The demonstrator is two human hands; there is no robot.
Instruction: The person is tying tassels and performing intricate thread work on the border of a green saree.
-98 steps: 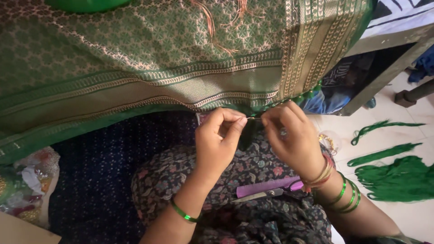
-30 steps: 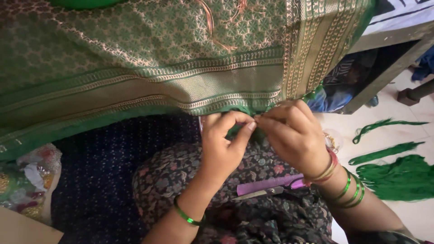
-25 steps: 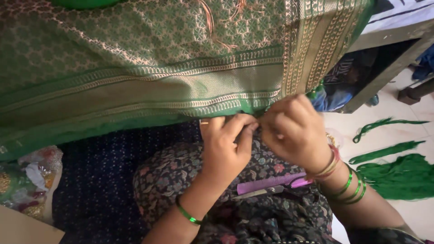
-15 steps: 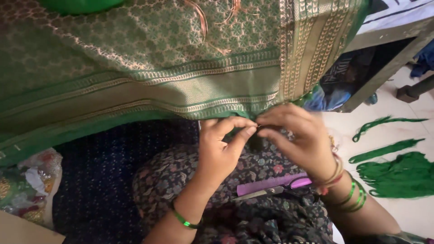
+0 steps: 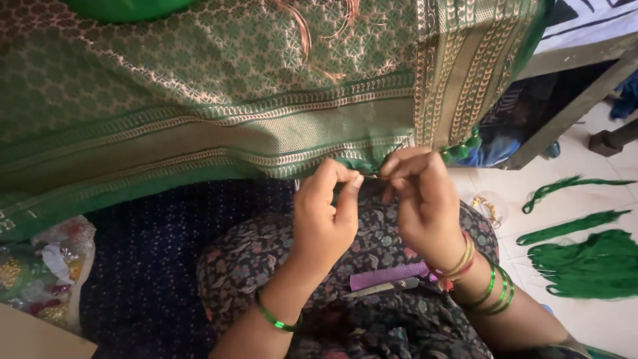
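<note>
Both hands have dropped just clear of the green-gold sari border [image 5: 279, 143]; left hand [image 5: 325, 216] and right hand [image 5: 422, 199] pinch its edge threads [image 5: 369, 177], mid-knot; next, a snug, even tightening

The left hand [image 5: 325, 216] and the right hand [image 5: 422, 199] are raised close together, fingertips almost meeting. Both hands pinch with thumb and forefinger, wrists bent, forearms coming from below.
</note>
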